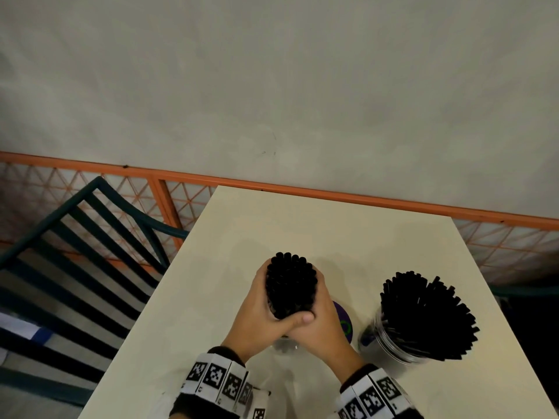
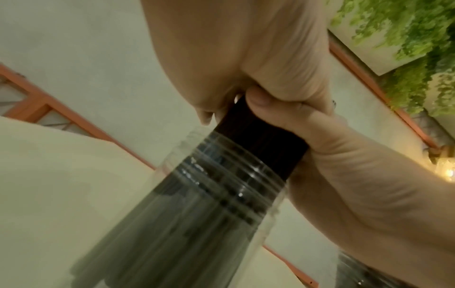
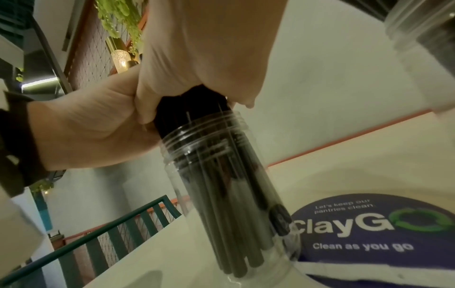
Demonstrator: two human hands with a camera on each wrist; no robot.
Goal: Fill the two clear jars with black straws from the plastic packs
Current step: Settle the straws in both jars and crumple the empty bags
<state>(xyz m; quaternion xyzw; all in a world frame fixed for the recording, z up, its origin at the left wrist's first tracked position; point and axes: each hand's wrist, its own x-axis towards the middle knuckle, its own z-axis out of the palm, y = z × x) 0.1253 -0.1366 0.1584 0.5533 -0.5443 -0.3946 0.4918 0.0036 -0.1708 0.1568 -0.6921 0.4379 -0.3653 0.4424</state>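
Both hands wrap one thick bundle of black straws [image 1: 290,285] standing upright in a clear jar [image 1: 284,346] near the table's front edge. My left hand [image 1: 257,309] grips its left side and my right hand [image 1: 320,322] its right side, thumbs crossing in front. In the left wrist view the bundle [image 2: 261,136] passes through the jar's threaded neck [image 2: 221,179]. In the right wrist view the straws [image 3: 221,194] reach the jar's [image 3: 246,233] bottom. A second clear jar [image 1: 393,343], to the right, holds fanned-out black straws [image 1: 429,316]. No plastic packs are in view.
A round purple "ClayGO" sticker [image 3: 369,233] lies on the cream table [image 1: 302,231] between the jars. A dark green slatted chair [image 1: 75,267] stands left of the table. An orange mesh railing [image 1: 181,195] runs behind the table's far edge.
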